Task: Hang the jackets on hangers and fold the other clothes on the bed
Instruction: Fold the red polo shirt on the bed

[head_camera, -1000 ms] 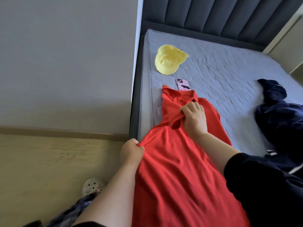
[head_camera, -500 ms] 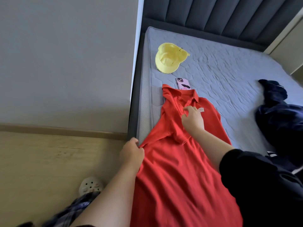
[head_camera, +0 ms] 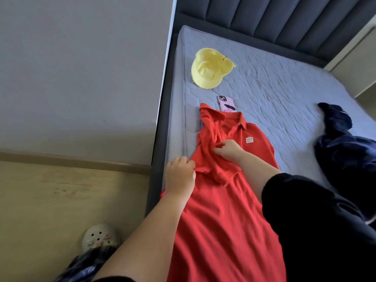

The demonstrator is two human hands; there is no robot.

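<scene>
A red polo shirt (head_camera: pixel 221 216) lies lengthwise on the grey mattress (head_camera: pixel 274 92), collar toward the headboard, its left sleeve folded in over the chest. My left hand (head_camera: pixel 179 174) grips the shirt's left edge by the mattress side. On the folded sleeve just below the collar, my right hand (head_camera: pixel 227 149) pinches the fabric, its fingers curled. A small white logo patch shows on the chest. A dark navy garment (head_camera: pixel 345 151) is heaped at the right of the bed.
A yellow cap (head_camera: pixel 209 68) lies near the head of the mattress. A pink phone (head_camera: pixel 226 103) rests just above the shirt's collar. The dark padded headboard (head_camera: pixel 284 19) runs behind. A wall and wooden floor are at left, with a white clog (head_camera: pixel 98 237) below.
My right hand let the bunched sleeve down onto the chest and slid left, uncovering the logo patch. My left hand moved up along the shirt's edge toward the sleeve.
</scene>
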